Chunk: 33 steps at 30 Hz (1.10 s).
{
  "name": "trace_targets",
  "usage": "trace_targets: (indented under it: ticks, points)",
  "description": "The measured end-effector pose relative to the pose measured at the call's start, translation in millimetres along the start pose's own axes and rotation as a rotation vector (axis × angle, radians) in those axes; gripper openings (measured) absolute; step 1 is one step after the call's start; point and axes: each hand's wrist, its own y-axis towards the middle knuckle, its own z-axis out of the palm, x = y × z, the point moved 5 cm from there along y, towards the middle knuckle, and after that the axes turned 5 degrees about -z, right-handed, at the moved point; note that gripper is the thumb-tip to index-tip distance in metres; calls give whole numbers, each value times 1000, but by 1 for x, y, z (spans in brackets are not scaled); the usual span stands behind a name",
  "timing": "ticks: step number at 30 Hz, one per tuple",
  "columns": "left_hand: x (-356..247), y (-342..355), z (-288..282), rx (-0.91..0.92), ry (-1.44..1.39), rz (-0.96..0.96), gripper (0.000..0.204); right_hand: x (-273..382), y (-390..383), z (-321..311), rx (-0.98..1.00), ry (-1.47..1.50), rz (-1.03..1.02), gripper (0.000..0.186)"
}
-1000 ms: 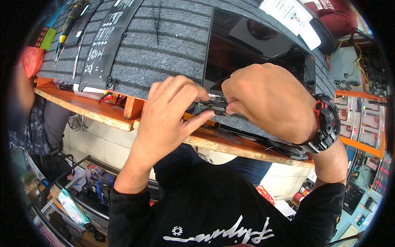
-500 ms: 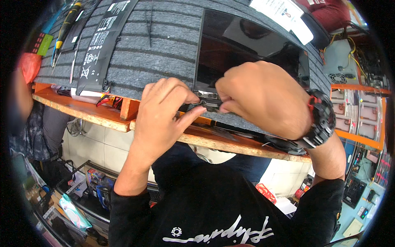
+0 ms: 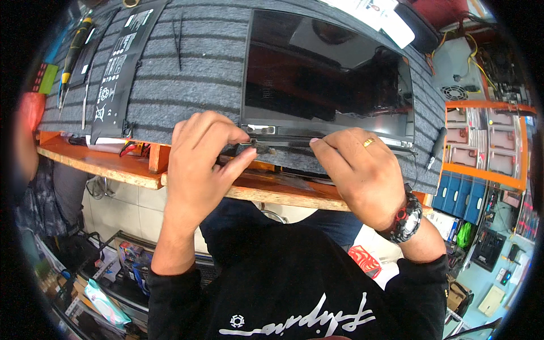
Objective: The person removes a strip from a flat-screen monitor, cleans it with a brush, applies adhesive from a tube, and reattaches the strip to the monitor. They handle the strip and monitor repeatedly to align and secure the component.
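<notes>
A glossy black laptop screen (image 3: pixel 328 79) lies face up on the grey striped mat, with a metal hinge (image 3: pixel 260 130) at its lower left corner. Along its near edge runs a thin dark strip (image 3: pixel 286 141). My left hand (image 3: pixel 201 156) is closed in a pinch on the strip's left end, just below that hinge. Farther right, my right hand (image 3: pixel 365 170), with a ring and a watch, pinches the same strip between thumb and fingers. What its curled fingers cover is hidden.
A flat black laptop battery (image 3: pixel 122 71) lies at the left, with a yellow-and-black screwdriver (image 3: pixel 73 51) beyond it. Another dark screwdriver (image 3: pixel 436 148) rests by the mat's right edge. The wooden bench edge (image 3: pixel 272 195) runs below my hands. A person's arm (image 3: pixel 25 136) shows far left.
My right hand has moved right along the strip, away from my left hand, uncovering the screen's lower part. My left hand keeps its pinch. The whole view has shifted slightly.
</notes>
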Motion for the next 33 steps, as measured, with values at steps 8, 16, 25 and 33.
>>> trace_targets:
  ticks: [8,16,25,33]
  points:
    - [0,-2,0,7,-12,-26,28,-13,-28,-4,-37,-9,61,31]
    - [-8,4,-2,79,-117,-51,42,-17,-47,-5,-144,168,129,25]
    - [18,34,-9,51,-413,-406,76,-171,-146,-51,-433,411,836,32]
    - [-16,61,9,79,-269,-546,86,-187,-128,-3,-333,496,761,61]
